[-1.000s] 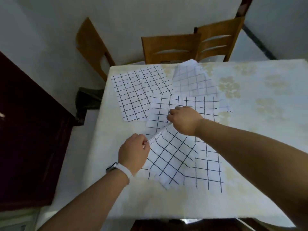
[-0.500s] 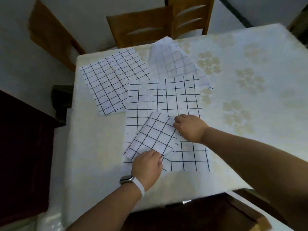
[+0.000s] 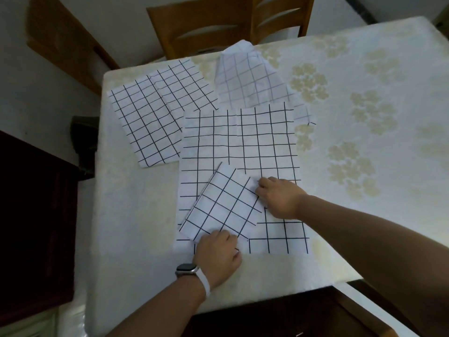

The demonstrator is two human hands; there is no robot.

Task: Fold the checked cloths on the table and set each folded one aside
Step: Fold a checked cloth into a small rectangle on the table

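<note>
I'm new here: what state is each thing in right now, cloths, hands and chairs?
small cloth: folded, lying askew on the big cloth.
big cloth: spread flat, unfolded.
far-left cloth: flat, apparently folded.
pale cloth: rumpled, partly under the big cloth.
left hand: grips the small cloth's near corner.
right hand: fingers curled on its right edge.
chairs: standing at the table's far side.

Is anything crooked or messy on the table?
Yes. The small folded cloth, held by the left hand and right hand, lies slanted across the big flat cloth, its lines not matching. The far cloth looks rumpled, one corner poking up.
</note>
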